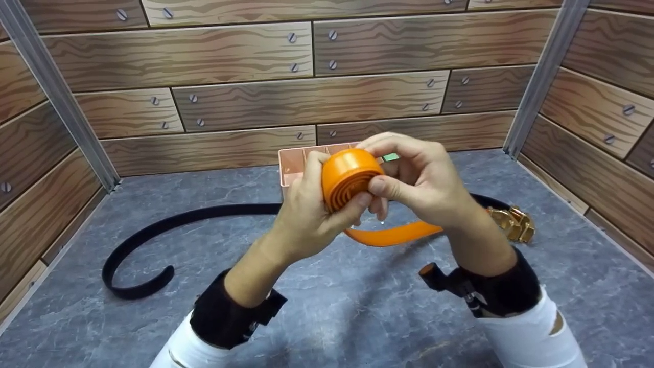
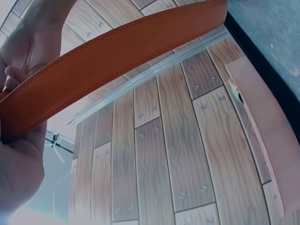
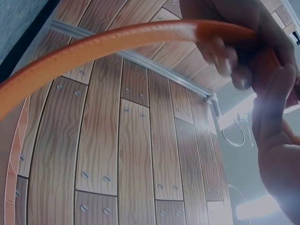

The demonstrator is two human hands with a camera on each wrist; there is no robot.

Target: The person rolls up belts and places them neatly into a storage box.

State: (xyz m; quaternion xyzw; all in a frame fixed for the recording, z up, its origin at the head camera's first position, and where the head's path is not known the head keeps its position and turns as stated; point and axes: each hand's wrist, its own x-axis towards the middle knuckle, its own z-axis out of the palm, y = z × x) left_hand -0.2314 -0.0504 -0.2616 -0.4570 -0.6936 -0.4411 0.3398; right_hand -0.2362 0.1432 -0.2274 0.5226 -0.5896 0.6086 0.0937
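Observation:
Both hands hold a coiled orange belt (image 1: 352, 161) up over the table. My left hand (image 1: 304, 214) grips the coil from its left side, thumb across its spiral face. On the other side, my right hand (image 1: 421, 176) pinches the coil between thumb and fingers. The belt's loose strap (image 1: 393, 235) hangs from the coil and curves right behind the right forearm. In the left wrist view its stitched strap (image 2: 117, 58) crosses in front of the hands; the right wrist view shows the strap (image 3: 131, 40) arching away from the fingers.
A black belt (image 1: 189, 212) lies curved on the grey table (image 1: 317, 317), its end curled at left. Gold buckle pieces (image 1: 513, 225) lie at right. Behind the hands stands a pink divided box (image 1: 291, 163) with something green (image 1: 391, 157) in it. Wood-patterned walls (image 1: 245, 56) enclose the table.

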